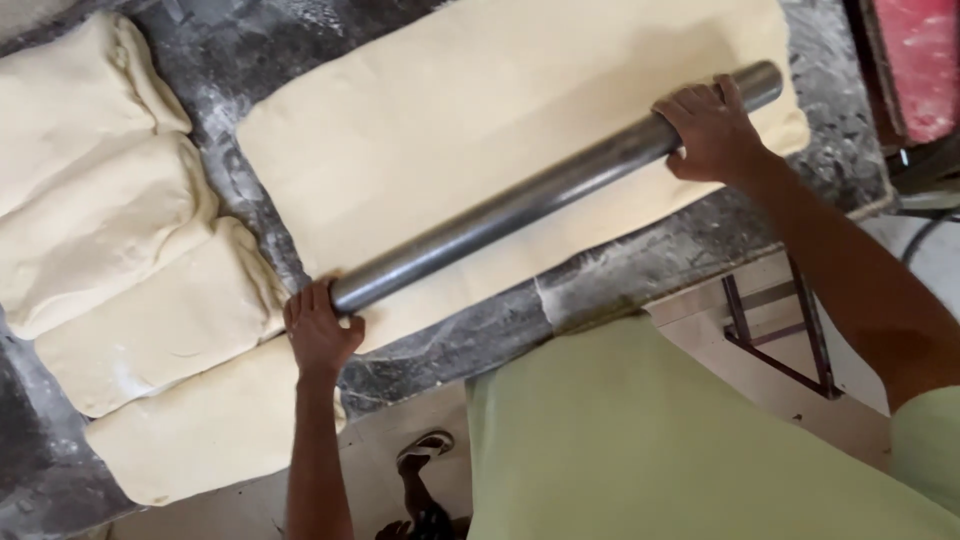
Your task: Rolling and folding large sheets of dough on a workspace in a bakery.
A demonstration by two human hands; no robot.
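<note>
A long grey metal rolling pin (520, 200) lies slantwise across a wide flat sheet of pale dough (450, 110). My left hand (320, 335) is closed over the pin's near left end, at the sheet's front edge. My right hand (712, 130) presses down on the pin close to its far right end. Both hands rest on top of the pin, fingers curled over it.
Several folded dough blocks (110, 240) lie side by side on the left of the floured dark stone counter (620, 275). A red object (915, 60) stands at the top right. A metal frame (780, 330) and a sandalled foot (425, 450) show below the counter edge.
</note>
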